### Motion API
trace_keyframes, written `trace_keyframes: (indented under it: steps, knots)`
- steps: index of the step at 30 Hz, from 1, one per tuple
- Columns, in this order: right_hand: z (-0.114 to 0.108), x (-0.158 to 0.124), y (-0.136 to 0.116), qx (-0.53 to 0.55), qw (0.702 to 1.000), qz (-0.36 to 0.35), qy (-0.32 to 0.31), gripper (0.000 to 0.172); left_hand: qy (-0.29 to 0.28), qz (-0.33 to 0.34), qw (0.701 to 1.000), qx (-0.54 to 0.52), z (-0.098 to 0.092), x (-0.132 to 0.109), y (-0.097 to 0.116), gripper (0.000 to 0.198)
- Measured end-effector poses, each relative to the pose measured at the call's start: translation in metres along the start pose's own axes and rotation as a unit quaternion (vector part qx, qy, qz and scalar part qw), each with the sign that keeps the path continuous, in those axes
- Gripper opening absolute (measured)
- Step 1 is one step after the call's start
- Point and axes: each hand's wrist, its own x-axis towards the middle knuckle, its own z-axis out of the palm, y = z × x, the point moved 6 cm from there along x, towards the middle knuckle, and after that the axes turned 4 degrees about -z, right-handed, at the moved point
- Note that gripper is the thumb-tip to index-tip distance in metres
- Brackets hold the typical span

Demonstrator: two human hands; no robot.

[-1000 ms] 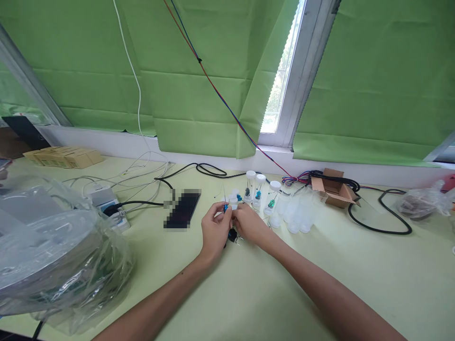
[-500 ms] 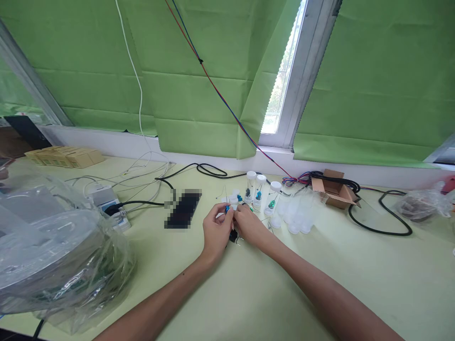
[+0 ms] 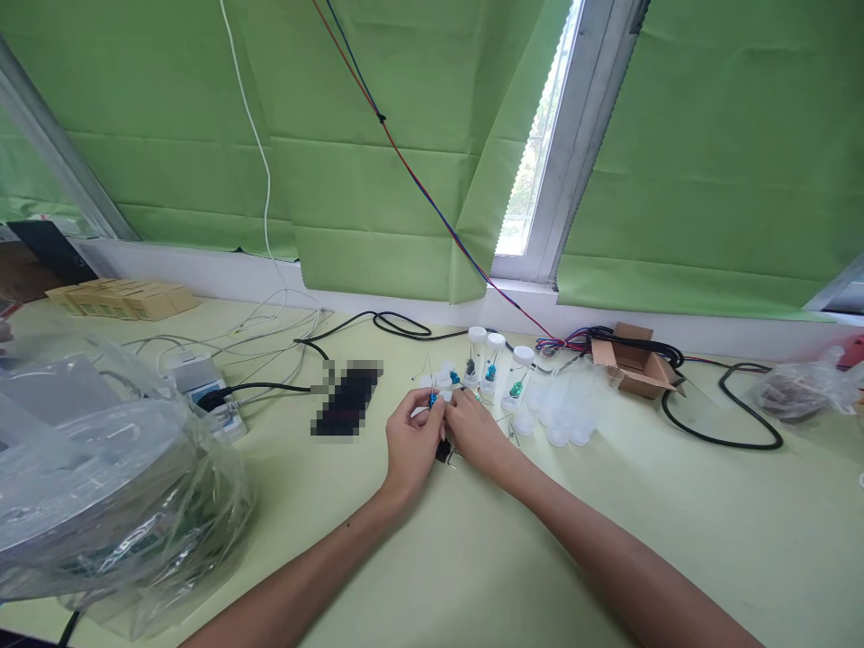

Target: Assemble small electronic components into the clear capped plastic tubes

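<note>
My left hand (image 3: 411,444) pinches a small blue component with thin wire leads (image 3: 433,400), its wires pointing up. Pressed against it, my right hand (image 3: 473,430) has its fingers curled shut; whatever they grip is hidden. A black piece (image 3: 444,450) shows on the table under my hands. Just beyond them, three clear vials with white lids stand upright, among them a nearer vial (image 3: 518,378) with a green wired part inside and a farther vial (image 3: 492,364) with a blue one. More small wired parts lie around my fingers.
Several clear empty vials (image 3: 571,405) lie to the right, before an open cardboard box (image 3: 634,364). On the left are a power strip (image 3: 220,405), a blurred-out dark object (image 3: 347,400) and a large plastic-wrapped reel (image 3: 114,477). Black cables (image 3: 405,328) run along the back.
Both hands stay nearly in place, with only a slight shift of the fingers. The blue component sits slightly lower between the left fingertips.
</note>
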Motion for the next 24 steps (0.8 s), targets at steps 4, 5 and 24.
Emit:
trace_keyframes:
  steps: [4,5,24]
  knots:
    - [0.002,0.003,-0.003,-0.021,1.0,-0.009,-0.011,0.023,0.006,0.001,1.0,0.009,-0.001,0.0,0.0,0.027]
    - [0.001,0.003,-0.003,-0.021,1.0,-0.01,-0.012,0.023,0.007,0.001,1.0,0.007,-0.001,0.0,0.001,0.027]
    - [-0.007,-0.001,0.01,0.042,0.998,0.025,0.042,0.016,0.027,0.001,1.0,0.001,-0.004,0.004,0.002,0.027]
